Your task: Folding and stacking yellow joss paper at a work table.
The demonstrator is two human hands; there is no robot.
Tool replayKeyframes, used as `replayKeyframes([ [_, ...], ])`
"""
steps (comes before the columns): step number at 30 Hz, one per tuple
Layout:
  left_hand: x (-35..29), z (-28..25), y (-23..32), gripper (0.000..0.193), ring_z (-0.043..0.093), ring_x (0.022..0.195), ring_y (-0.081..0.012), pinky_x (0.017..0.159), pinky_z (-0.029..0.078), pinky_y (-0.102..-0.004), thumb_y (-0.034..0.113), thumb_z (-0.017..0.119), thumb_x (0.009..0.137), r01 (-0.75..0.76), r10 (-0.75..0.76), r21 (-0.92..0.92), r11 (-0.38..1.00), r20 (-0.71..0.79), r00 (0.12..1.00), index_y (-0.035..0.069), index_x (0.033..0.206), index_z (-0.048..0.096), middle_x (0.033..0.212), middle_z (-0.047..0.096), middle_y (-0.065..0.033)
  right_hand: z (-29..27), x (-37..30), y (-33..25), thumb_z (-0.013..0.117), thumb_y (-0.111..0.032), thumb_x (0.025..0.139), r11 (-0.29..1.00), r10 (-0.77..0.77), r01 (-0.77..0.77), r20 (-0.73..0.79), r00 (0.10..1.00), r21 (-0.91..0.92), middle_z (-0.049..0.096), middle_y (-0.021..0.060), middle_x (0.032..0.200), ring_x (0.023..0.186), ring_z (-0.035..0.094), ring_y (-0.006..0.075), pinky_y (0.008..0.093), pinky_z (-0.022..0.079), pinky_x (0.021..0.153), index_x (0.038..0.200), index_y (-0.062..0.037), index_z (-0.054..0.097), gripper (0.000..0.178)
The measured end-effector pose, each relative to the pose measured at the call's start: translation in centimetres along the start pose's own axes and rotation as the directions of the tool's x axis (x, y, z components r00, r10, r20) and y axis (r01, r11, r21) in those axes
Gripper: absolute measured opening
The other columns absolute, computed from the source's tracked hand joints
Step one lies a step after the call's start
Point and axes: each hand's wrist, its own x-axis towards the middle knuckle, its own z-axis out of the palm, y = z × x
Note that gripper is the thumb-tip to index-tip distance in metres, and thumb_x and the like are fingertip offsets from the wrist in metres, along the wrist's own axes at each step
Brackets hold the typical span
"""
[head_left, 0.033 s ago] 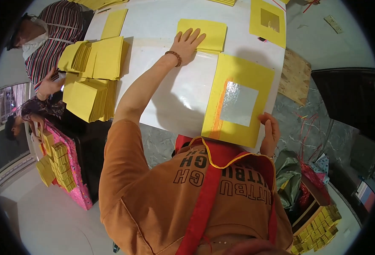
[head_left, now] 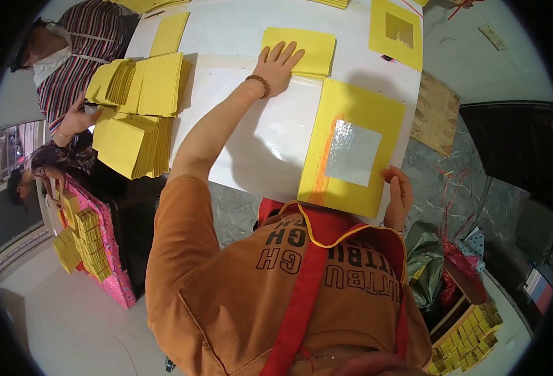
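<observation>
My left hand (head_left: 276,67) lies flat, fingers spread, on a small stack of yellow paper sheets (head_left: 317,53) on the white table (head_left: 211,109). A beaded bracelet circles that wrist. Nearer my body lies a larger yellow panel (head_left: 386,119), with a shiny grey-white square (head_left: 353,153) and an orange streak beside it. Just off the panel's right edge is my right hand (head_left: 400,193), its fingers loosely bent and apart, with nothing visible in it; part of the palm is hidden.
Fanned yellow paper stacks (head_left: 129,144) stand at the table's left edge, beside a co-worker's hand (head_left: 76,119). Another yellow panel (head_left: 377,47) lies far right. Bundled yellow pieces sit on a pink-edged surface (head_left: 120,285) at left and in a box (head_left: 470,338) at lower right.
The co-worker's hand at the left has shifted slightly beside the fanned stacks, its fingers now reaching closer to them. My own hands stay practically where they were.
</observation>
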Motion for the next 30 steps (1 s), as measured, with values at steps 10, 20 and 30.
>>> replayKeyframes([
  [10,0.4,-2.5,-0.2,0.072,0.02,0.133,-0.0323,0.106,0.019,-0.0472,0.018,0.052,0.078,0.021,-0.018,-0.013,1.0,0.164,0.986,0.018,0.141,0.017,0.146,0.018,-0.0127,0.6,-0.6,-2.2,0.061,-0.007,0.077,0.784,-0.322,0.429,0.298,0.899,-0.449,0.062,0.0104,0.097,0.094,0.057,0.024,0.0327,0.042,0.084,0.099,-0.0031,0.06,0.022],
  [20,-3.7,-9.0,4.6,0.074,0.03,0.128,-0.0337,0.105,0.025,-0.0421,0.008,0.057,0.073,-0.065,0.003,-0.549,0.834,-0.113,0.994,0.013,0.139,0.025,0.139,0.031,-0.0177,0.4,-0.4,-1.1,0.061,-0.008,0.077,0.834,-0.287,0.406,0.333,0.898,-0.375,0.062,0.0092,0.097,0.092,0.057,0.0249,0.0331,0.043,0.08,0.098,-0.0054,0.062,0.02],
  [30,-12.7,-13.7,13.6,0.063,0.048,0.091,-0.0254,0.084,0.039,-0.0351,0.033,0.069,0.068,-0.495,0.531,-0.451,0.742,-0.055,0.846,0.007,0.122,0.052,0.107,0.054,-0.0106,0.4,-0.2,-1.0,0.06,-0.01,0.08,0.826,-0.296,0.421,0.346,0.89,-0.375,0.062,0.009,0.099,0.096,0.056,0.0228,0.0327,0.042,0.085,0.098,-0.0057,0.063,0.02],
])
